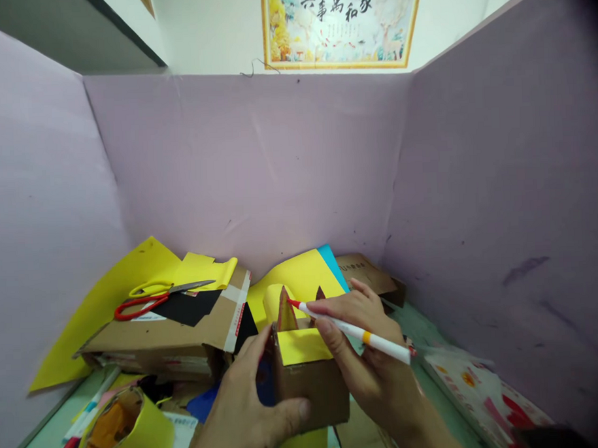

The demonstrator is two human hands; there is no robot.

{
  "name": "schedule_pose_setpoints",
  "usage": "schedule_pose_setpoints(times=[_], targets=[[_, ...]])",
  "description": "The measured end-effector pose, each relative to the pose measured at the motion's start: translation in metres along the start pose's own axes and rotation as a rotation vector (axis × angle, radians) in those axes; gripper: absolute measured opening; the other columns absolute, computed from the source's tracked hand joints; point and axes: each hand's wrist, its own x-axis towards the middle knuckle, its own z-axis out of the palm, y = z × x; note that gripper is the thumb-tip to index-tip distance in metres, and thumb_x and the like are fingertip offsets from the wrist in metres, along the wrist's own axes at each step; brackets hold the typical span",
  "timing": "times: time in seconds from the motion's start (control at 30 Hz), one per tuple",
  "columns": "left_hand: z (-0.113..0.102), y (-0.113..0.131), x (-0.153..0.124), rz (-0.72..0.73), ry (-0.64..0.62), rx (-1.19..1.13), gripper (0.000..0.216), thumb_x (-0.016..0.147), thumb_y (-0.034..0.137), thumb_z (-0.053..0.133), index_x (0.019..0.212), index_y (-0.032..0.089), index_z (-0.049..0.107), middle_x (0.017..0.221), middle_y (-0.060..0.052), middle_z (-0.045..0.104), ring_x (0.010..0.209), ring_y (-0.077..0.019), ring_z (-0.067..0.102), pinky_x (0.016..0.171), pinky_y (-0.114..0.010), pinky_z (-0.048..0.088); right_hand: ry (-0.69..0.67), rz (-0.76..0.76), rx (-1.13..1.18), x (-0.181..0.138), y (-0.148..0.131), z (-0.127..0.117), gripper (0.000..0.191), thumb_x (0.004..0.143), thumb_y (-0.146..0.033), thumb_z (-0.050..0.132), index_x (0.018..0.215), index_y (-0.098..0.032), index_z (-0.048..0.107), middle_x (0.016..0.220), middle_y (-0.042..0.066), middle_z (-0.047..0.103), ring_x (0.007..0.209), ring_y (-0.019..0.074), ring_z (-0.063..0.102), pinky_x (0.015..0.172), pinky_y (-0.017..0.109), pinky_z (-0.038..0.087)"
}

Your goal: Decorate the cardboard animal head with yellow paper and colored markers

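Observation:
A small cardboard box (312,390) with yellow paper along its top edge sits in front of me. Two pointed ear-like pieces rise from it; the left pointed piece (286,312) is yellowish with a reddish-brown edge. My left hand (256,395) is closed around the box's left side, its thumb on the front face. In my right hand (369,339) is a white marker (376,342) with a red tip and an orange band. The marker's tip is at the right edge of the left pointed piece. Part of the second pointed piece is hidden behind my right fingers.
Red-and-yellow scissors (149,300) lie on a larger cardboard box (136,337) at left, with yellow and black paper. A yellow-wrapped cardboard ring (149,432) stands front left. Yellow sheets (305,269) lean at the back. Printed plastic packaging (486,390) lies right. Lilac panels (257,160) enclose the workspace.

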Motion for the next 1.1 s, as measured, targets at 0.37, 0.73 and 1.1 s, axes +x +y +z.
schedule_pose_setpoints(times=[0.37, 0.73, 1.1], targets=[[0.0000, 0.0037, -0.0005, -0.011, 0.015, 0.029, 0.073, 0.060, 0.035, 0.071, 0.128, 0.020, 0.050, 0.122, -0.006, 0.062, 0.110, -0.0300, 0.056, 0.095, -0.036, 0.043, -0.049, 0.031, -0.015, -0.0002, -0.0001, -0.0071, 0.012, 0.086, -0.017, 0.051, 0.085, -0.025, 0.060, 0.079, -0.004, 0.069, 0.074, 0.0157, 0.062, 0.099, 0.048, 0.026], [-0.0008, 0.0015, -0.0001, -0.010, 0.007, 0.021, 0.072, 0.060, 0.036, 0.072, 0.128, 0.021, 0.050, 0.121, -0.005, 0.063, 0.106, -0.0303, 0.059, 0.095, -0.038, 0.044, -0.058, 0.044, -0.002, -0.0004, 0.0019, -0.0078, 0.013, 0.086, -0.017, 0.052, 0.082, -0.026, 0.061, 0.076, -0.006, 0.069, 0.072, 0.0145, 0.063, 0.100, 0.047, 0.025], [0.0029, 0.0086, -0.0014, -0.042, 0.023, 0.018, 0.069, 0.056, 0.019, 0.067, 0.123, 0.023, 0.052, 0.116, -0.003, 0.065, 0.106, -0.0279, 0.058, 0.092, -0.033, 0.045, -0.005, 0.003, -0.021, 0.0001, -0.0015, -0.0051, 0.015, 0.086, -0.015, 0.052, 0.092, -0.026, 0.060, 0.084, -0.004, 0.071, 0.077, 0.0151, 0.065, 0.099, 0.045, 0.027]])
